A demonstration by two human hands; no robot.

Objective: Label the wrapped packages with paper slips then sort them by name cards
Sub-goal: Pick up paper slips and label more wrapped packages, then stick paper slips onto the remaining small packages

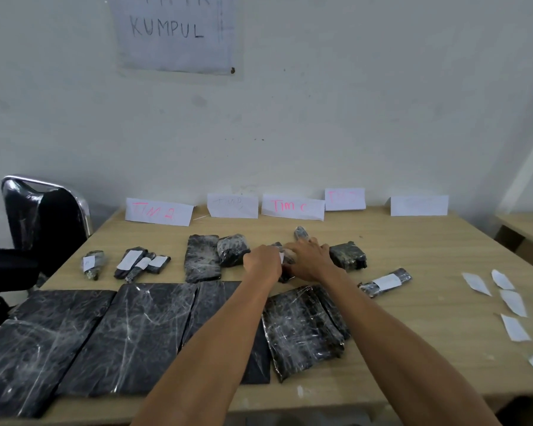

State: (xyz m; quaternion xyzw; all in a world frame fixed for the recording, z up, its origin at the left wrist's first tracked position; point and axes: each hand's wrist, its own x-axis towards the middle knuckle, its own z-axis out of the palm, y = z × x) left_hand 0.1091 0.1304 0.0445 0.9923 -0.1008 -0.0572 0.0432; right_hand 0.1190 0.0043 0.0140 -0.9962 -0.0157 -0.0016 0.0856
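Both of my hands meet over a small black wrapped package (285,273) in the middle of the table. My left hand (263,261) curls over its left end, where a white paper slip (281,257) shows. My right hand (310,259) lies over its right side, fingers spread. Name cards stand along the wall: "TIM 2" (159,211), a faint one (232,206), "Tim C" (293,206), one more pink-lettered (345,199) and a blank-looking card (419,205). Labelled small packages (142,262) lie at the left, and one (385,282) at the right.
Several large black wrapped packages (83,339) fill the near left of the table. Unlabelled mid-sized packages (202,258) (348,256) sit beside my hands. Loose paper slips (513,302) lie at the right. A black chair (43,216) stands at the table's left end.
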